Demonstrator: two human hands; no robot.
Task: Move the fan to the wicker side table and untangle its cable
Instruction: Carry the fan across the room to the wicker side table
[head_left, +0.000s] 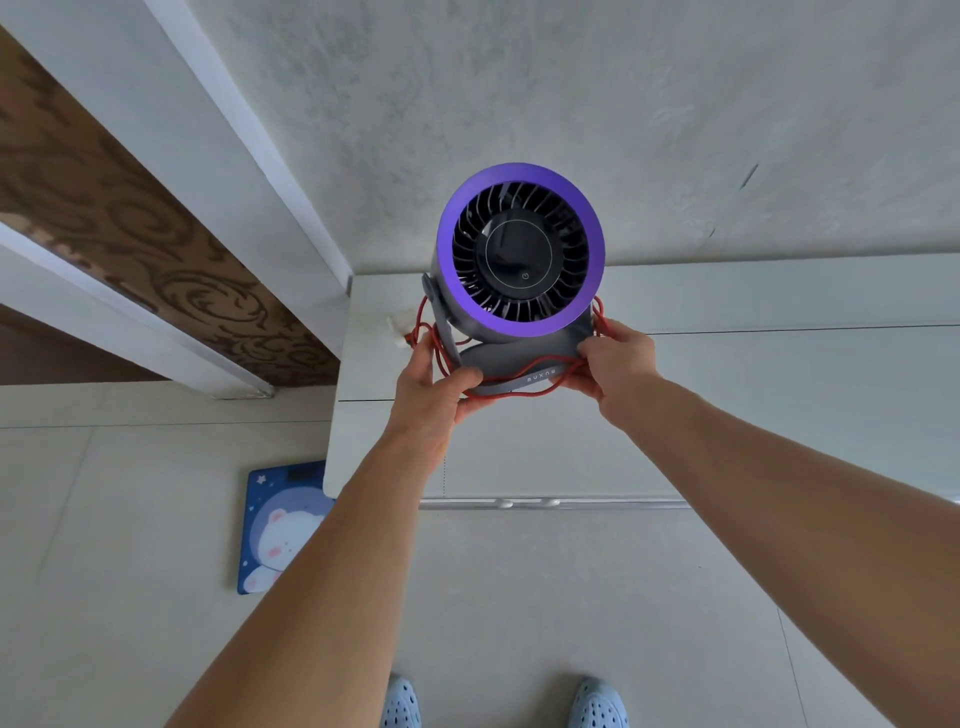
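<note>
A small grey fan with a purple front ring and black blades faces up toward me, above a white cabinet top. Its red cable is wound in loops around the grey base. My left hand grips the base's left side, thumb on top over the cable. My right hand grips the base's right side with the cable loops under its fingers. A white plug shows behind the left hand. The wicker side table is out of view.
The white cabinet stands against a grey textured wall. A white door frame and brown patterned panel lie to the left. A blue bathroom scale with a bear picture lies on the tiled floor. My feet in light blue clogs stand below.
</note>
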